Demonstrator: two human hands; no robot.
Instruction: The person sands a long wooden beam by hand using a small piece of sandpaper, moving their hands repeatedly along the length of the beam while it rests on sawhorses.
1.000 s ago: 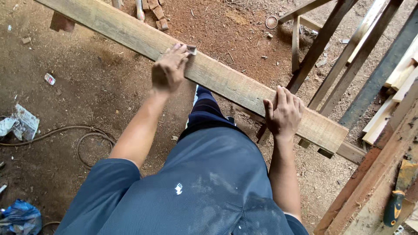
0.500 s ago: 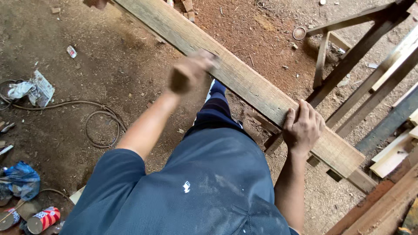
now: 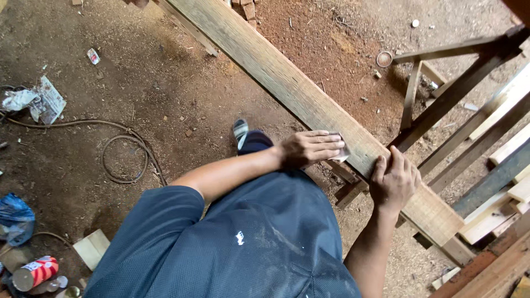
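A long wooden plank [image 3: 287, 88] runs diagonally from the top middle down to the right, resting on a wooden trestle [image 3: 353, 187]. My left hand [image 3: 309, 149] presses a small grey piece of sandpaper [image 3: 341, 153] flat against the plank's near edge. My right hand [image 3: 393, 182] lies on the plank a little farther down, fingers spread over its top face, steadying it. My foot in a shoe [image 3: 240, 131] stands on the dirt floor below the plank.
A cable [image 3: 124, 149] loops across the dirt floor at left, near crumpled paper [image 3: 38, 102]. A red can [image 3: 34, 272] and a blue bag [image 3: 14, 218] lie at bottom left. Stacked timber [image 3: 497, 187] and a wooden frame [image 3: 441, 94] crowd the right side.
My left hand slid down the plank with the sandpaper, toward my right hand. The view shifted, so the plank's lower end now sits farther right.
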